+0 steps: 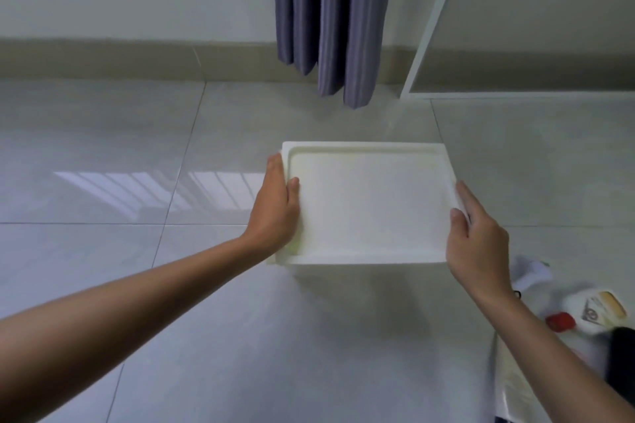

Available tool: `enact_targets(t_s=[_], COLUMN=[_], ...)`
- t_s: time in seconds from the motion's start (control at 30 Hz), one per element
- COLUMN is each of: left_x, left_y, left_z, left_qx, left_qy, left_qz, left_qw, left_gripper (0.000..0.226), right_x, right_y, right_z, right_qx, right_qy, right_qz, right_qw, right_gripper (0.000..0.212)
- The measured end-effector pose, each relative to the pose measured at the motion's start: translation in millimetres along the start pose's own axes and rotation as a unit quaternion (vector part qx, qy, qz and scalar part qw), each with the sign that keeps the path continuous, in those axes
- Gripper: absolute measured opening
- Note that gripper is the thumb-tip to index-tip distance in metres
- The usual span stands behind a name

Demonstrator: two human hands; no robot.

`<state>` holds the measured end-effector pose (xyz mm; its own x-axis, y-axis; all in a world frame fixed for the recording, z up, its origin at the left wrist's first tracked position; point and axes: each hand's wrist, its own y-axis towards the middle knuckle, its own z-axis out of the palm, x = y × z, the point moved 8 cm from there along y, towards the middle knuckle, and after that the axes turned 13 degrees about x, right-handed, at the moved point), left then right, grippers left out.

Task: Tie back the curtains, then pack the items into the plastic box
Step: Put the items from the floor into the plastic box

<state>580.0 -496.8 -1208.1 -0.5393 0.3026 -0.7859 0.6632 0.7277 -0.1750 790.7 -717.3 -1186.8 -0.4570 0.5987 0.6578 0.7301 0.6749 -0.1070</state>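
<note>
Floor (240, 336): pale glossy tiles with thin grout lines; a barred patch of window light reflected at left. Wall: off-white, with a grey-beige skirting band. White frame (433, 24): one, slanting up from the floor at right.

Curtain (326, 10): one, grey-purple, hanging in vertical folds, hem just above the floor.

Plastic box (367, 203): one, white, rectangular, rounded corners, raised rim around a flat recessed panel; held above the floor at centre, flat face to the camera. Whether this face is a lid or the base cannot be told.

Left hand (276, 206): grasping the box's left edge, thumb on its face. Right hand (476, 240): grasping its right edge, thumb likewise.

Loose items, lower right, blurred: one white bottle (598, 312) with yellow label, one red piece (560, 322), one white object (531, 273), one black object (622, 357).
</note>
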Motion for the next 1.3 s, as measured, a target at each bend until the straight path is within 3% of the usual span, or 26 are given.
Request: enact_targets(t_s=[0.53,0.67,0.73,0.83,0.93,1.03,1.17,1.3], left_x=[-11,-32,-34,-4,60,116,178,229], left_y=[-6,-12,-17,-30,-61,-109,-164,-184], left_z=[-7,-37,-73,-145,-209,-246,-252,-226], left_qx=[-0.021,-0.044,-0.091,-0.188,-0.268,-0.306,-0.287,-0.182], left_qy=[-0.064,-0.084,-0.075,-0.039,-0.024,-0.009,0.003,-0.033], left_qz=[-0.007,0.012,0.019,-0.008,-0.106,-0.222,-0.325,-0.425], left_qw=[0.998,0.995,0.993,0.981,0.957,0.925,0.901,0.886], left_gripper=[0.039,0.043,0.044,0.042,0.041,0.041,0.054,0.065], right_x=[16,49,90,174,256,305,305,271], right_y=[-5,-5,3,17,26,28,-5,-35], right_z=[-4,-30,-37,-18,44,127,234,288], right_qx=[-0.016,-0.065,-0.067,0.005,0.129,0.239,0.334,0.396], right_qy=[0.022,0.048,0.067,0.069,0.000,-0.014,-0.035,-0.079], right_qz=[0.007,-0.030,-0.078,-0.159,-0.211,-0.205,-0.144,-0.112], right_qw=[1.000,0.996,0.992,0.985,0.969,0.949,0.931,0.908], right_gripper=[0.044,0.042,0.043,0.048,0.056,0.056,0.032,0.023])
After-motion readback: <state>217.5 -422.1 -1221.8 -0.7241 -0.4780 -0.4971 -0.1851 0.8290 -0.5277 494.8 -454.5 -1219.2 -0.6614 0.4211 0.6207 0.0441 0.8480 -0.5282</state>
